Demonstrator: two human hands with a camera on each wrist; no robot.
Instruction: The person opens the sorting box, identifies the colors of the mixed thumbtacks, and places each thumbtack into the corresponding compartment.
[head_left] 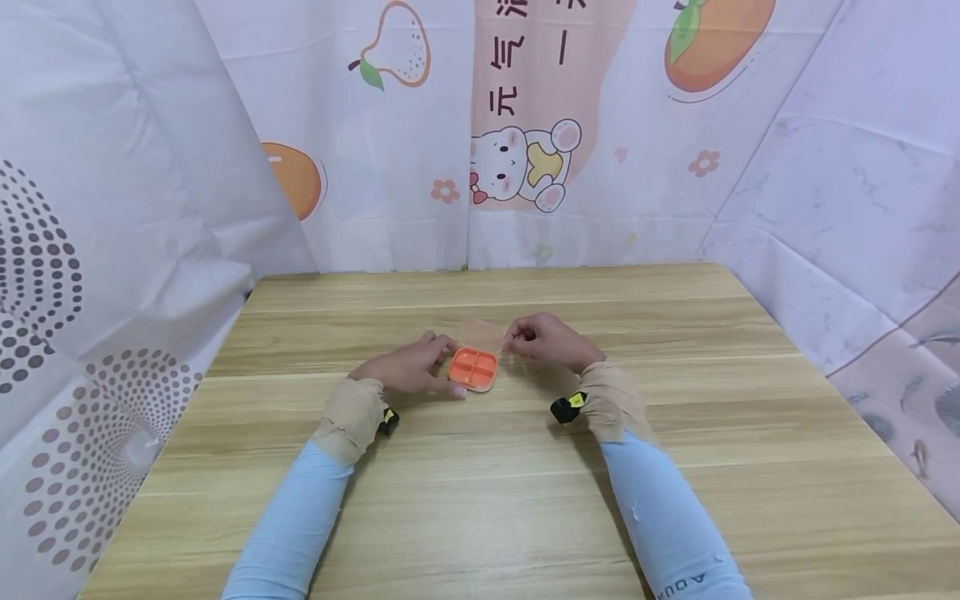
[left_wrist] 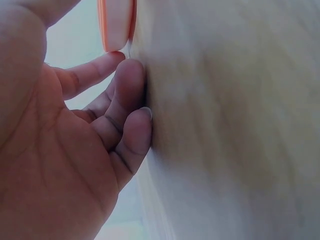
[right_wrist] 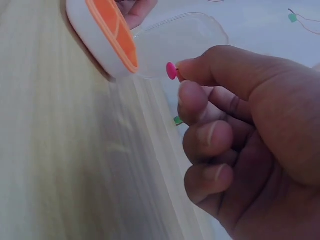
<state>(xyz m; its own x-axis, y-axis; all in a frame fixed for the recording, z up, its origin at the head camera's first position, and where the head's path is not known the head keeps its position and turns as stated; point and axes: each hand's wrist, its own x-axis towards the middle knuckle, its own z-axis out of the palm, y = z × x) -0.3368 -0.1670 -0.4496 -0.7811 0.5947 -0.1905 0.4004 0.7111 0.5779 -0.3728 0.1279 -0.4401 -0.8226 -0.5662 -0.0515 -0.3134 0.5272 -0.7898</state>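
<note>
An orange four-compartment box [head_left: 472,369] with a white outer shell sits mid-table. Its clear lid [right_wrist: 182,42] stands open on the far side. My left hand [head_left: 408,367] steadies the box from the left, thumb at the near edge and index finger at the far left corner. In the left wrist view its index fingertip meets the box's side [left_wrist: 119,27], while the other fingers [left_wrist: 131,82] bend down at the tabletop. To the right of the box, my right hand [head_left: 551,340] pinches a pink thumbtack [right_wrist: 171,70] between thumb and index finger, its round head facing the box.
The wood-grain table [head_left: 480,500] extends around both arms. A printed curtain [head_left: 420,150] hangs behind its far edge, with more cloth at both sides. Small black-and-yellow cameras [head_left: 567,407] are strapped at the wrists.
</note>
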